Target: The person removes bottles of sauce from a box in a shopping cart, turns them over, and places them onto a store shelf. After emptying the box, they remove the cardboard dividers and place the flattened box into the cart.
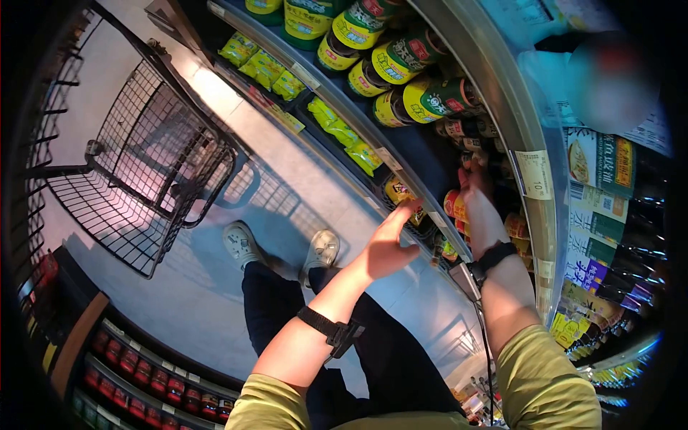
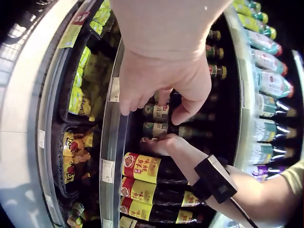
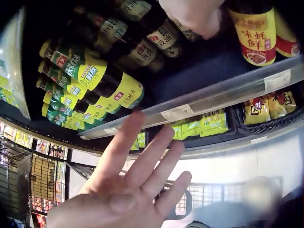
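Observation:
My right hand reaches into the shelf, its fingers right at a row of dark soy sauce bottles with pale labels. In the right wrist view the right hand overlaps the end of one such bottle. Whether its fingers grip that bottle I cannot tell. My left hand hovers in front of the shelf edge, holding nothing. Its fingers are extended and spread in the right wrist view, where the left hand shows at the bottom. Beside the right hand stand oyster sauce bottles with red and yellow labels.
The shelf lip carries price tags. Below it are yellow-green packets. Larger oyster sauce bottles with yellow labels stand farther along. An upper shelf edge curves past the right forearm. A wire shopping cart stands on the floor.

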The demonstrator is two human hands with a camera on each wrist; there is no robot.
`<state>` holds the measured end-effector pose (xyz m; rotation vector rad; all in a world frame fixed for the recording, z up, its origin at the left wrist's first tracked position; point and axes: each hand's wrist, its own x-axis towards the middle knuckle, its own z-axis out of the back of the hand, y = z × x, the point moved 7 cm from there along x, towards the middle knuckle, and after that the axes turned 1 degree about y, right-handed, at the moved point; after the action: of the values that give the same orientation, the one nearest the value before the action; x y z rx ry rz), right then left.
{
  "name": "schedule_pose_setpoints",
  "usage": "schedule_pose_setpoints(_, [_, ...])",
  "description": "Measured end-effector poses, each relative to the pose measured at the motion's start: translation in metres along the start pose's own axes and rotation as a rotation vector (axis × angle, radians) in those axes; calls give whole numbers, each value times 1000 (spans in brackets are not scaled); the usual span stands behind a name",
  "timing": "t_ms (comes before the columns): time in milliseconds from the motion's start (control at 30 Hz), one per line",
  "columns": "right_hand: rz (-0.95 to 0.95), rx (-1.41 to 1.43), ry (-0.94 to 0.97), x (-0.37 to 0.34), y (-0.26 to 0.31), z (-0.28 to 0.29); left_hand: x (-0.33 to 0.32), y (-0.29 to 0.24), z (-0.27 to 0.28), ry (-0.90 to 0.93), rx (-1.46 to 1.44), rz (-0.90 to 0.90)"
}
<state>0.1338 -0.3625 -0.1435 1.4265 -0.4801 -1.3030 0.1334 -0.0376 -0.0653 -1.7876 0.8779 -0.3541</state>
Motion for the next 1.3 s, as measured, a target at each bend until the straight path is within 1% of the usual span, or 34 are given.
schedule_pose_setpoints(33, [-1, 7, 8, -19, 4, -11, -8, -7, 2, -1, 21, 39])
schedule_pose_setpoints(100, [-67, 31, -101, -61, 6, -17, -28, -16, 5, -19, 32, 36])
schedule_pose_setpoints(133, [-174, 25, -26, -72, -4, -19, -39, -24, 6, -34, 34, 35])
schedule_pose_setpoints(167, [-279, 20, 54, -85, -13, -21, -53, -33, 8, -49, 45, 83])
schedule_pose_setpoints(200, [-205, -60, 239, -123, -4, -35, -67, -46, 9, -60, 61, 74])
schedule_pose_setpoints(233, [-143, -143, 407, -151, -7, -44, -83, -58, 9, -68, 70, 90])
schedule_pose_setpoints(267, [-207, -367, 568, -190, -2, -57, -99, -72, 11, -79, 85, 101])
schedule_pose_setpoints(300, [-247, -406, 654, -240, 13, -67, -117, -87, 12, -100, 93, 111])
schedule_pose_setpoints(333, [-279, -439, 916, -269, 15, -75, -137, -106, 13, -129, 106, 116])
schedule_pose_setpoints(367, [-85, -629, 1161, -304, 34, -85, -157, -126, 15, -153, 132, 151])
schedule_pose_setpoints(400, [99, -808, 1274, -336, 54, -91, -180, -150, 17, -172, 166, 144])
schedule_pose_setpoints(433, [391, -909, 1332, -363, 78, -96, -202, -170, 18, -187, 184, 126])
schedule_pose_setpoints(467, [447, -1010, 1388, -399, 113, -100, -224, -194, 20, -216, 225, 101])
schedule_pose_setpoints(500, [479, -1082, 1414, -429, 144, -103, -247, -222, 21, -250, 248, 106])
schedule_pose_setpoints(533, [550, -1049, 1442, -442, 161, -107, -268, -249, 23, -286, 266, 111])
schedule_pose_setpoints(567, [552, -1054, 1419, -457, 181, -110, -290, -277, 26, -337, 309, 135])
schedule_pose_setpoints(600, [608, -1064, 1408, -481, 210, -114, -311, -302, 26, -386, 341, 161])
schedule_pose_setpoints(667, [656, -1007, 1438, -507, 242, -120, -345, -347, 27, -508, 409, 84])
schedule_pose_setpoints(700, [690, -1000, 1472, -520, 256, -124, -360, -368, 29, -584, 495, 45])
schedule_pose_setpoints(733, [681, -992, 1482, -531, 266, -126, -375, -390, 29, -653, 574, 14])
schedule_pose_setpoints(767, [668, -986, 1485, -541, 276, -128, -390, -412, 31, -737, 621, 12])
schedule_pose_setpoints(800, [691, -962, 1514, -554, 288, -132, -401, -423, 34, -760, 623, 1])
schedule_pose_setpoints(900, [703, -927, 1548, -596, 320, -147, -437, -467, 60, -1044, 745, -243])
schedule_pose_setpoints(933, [707, -877, 1559, -609, 331, -155, -446, -482, 75, -1100, 759, -292])
schedule_pose_setpoints(1000, [720, -785, 1554, -634, 351, -172, -460, -507, 115, -1175, 820, -338])
schedule_pose_setpoints(1067, [733, -705, 1538, -662, 369, -195, -467, -541, 158, -1218, 853, -354])
schedule_pose_setpoints(1133, [739, -682, 1506, -700, 390, -219, -466, -569, 205, -1196, 881, -371])
schedule_pose_setpoints(1200, [775, -649, 1522, -757, 416, -251, -459, -600, 244, -1166, 1071, -495])
schedule_pose_setpoints(1233, [846, -658, 1524, -789, 432, -270, -455, -611, 269, -1146, 1045, -500])
schedule_pose_setpoints(1300, [938, -656, 1527, -856, 454, -311, -444, -626, 302, -1067, 1265, -425])
